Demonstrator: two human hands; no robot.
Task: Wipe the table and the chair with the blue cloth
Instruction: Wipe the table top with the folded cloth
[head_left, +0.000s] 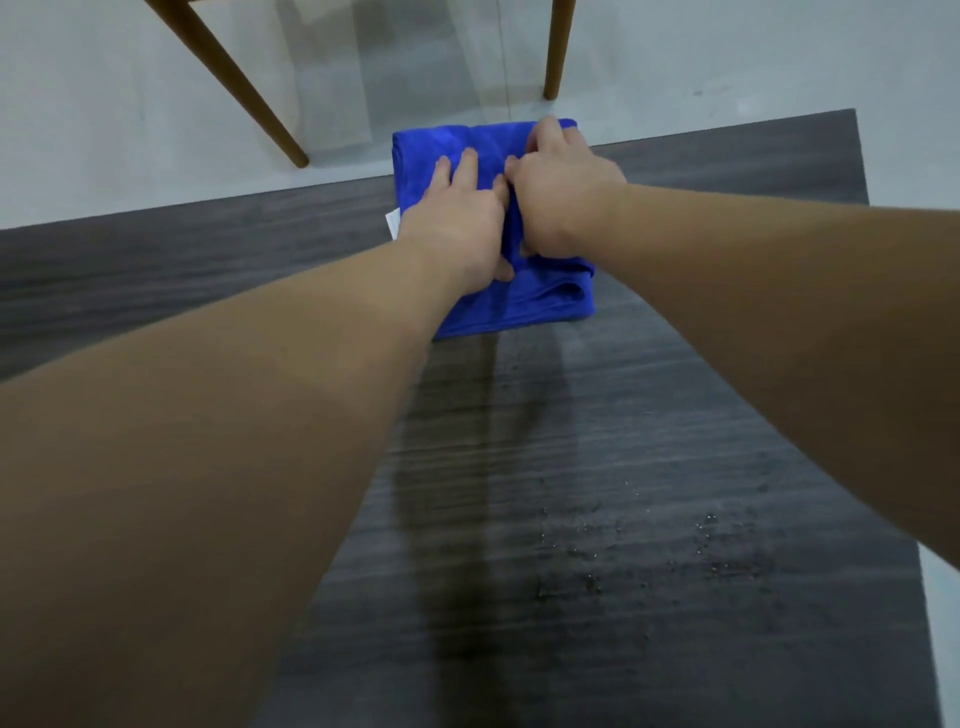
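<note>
Blue cloth (519, 291) overhangs the table's (727, 364) far edge; left hand (457, 223) presses flat, right hand (561, 192) grips it.

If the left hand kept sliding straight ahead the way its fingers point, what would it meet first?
The left hand lies flat on the blue cloth, fingers pointing to the table's far edge. It would likely cross that edge into open air above the floor; depth is unclear.

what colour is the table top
Dark grey with a wood-grain pattern; the table top shows in the head view.
</note>
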